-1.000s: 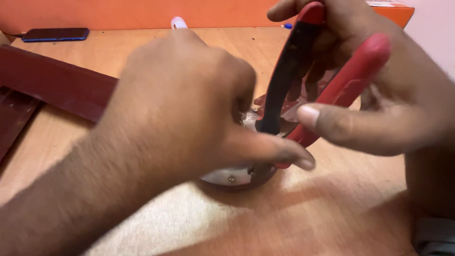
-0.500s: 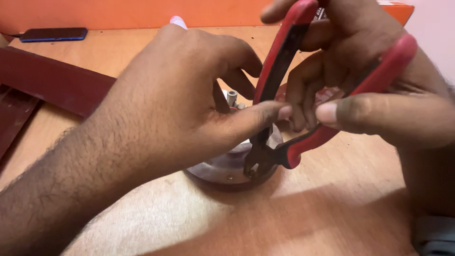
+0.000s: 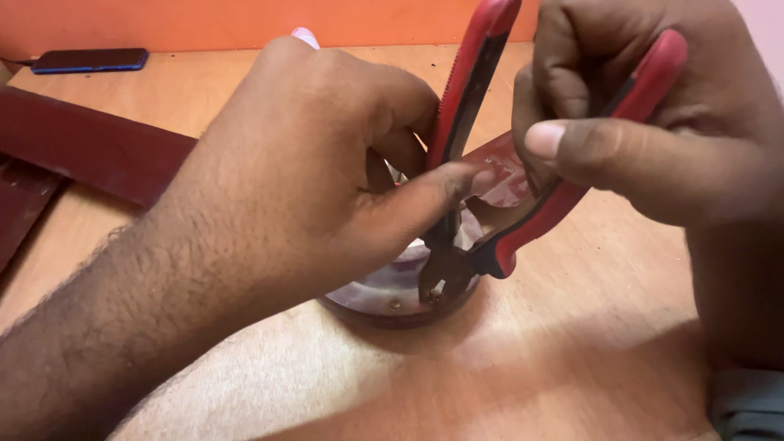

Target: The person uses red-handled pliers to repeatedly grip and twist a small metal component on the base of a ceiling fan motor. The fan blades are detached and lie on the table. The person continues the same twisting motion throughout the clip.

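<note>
My left hand (image 3: 310,171) lies over a round metal part (image 3: 392,294) with a dark rim on the wooden table (image 3: 523,384). Its fingers press on the part and its thumb reaches to the pliers. My right hand (image 3: 653,131) grips red-handled pliers (image 3: 490,204) held nearly upright, handles up. The dark jaws point down onto the near edge of the round part, next to a small screw. Most of the part is hidden under my left hand.
A dark red-brown blade-like panel (image 3: 90,147) lies at the left. A dark phone (image 3: 90,59) rests at the far left edge by the orange wall. A grey sleeve or strap (image 3: 747,404) shows at the bottom right.
The pliers swung more upright and their jaws dropped onto the near rim of the round part. My left hand shifted to cover the part, thumb stretched toward the pliers.
</note>
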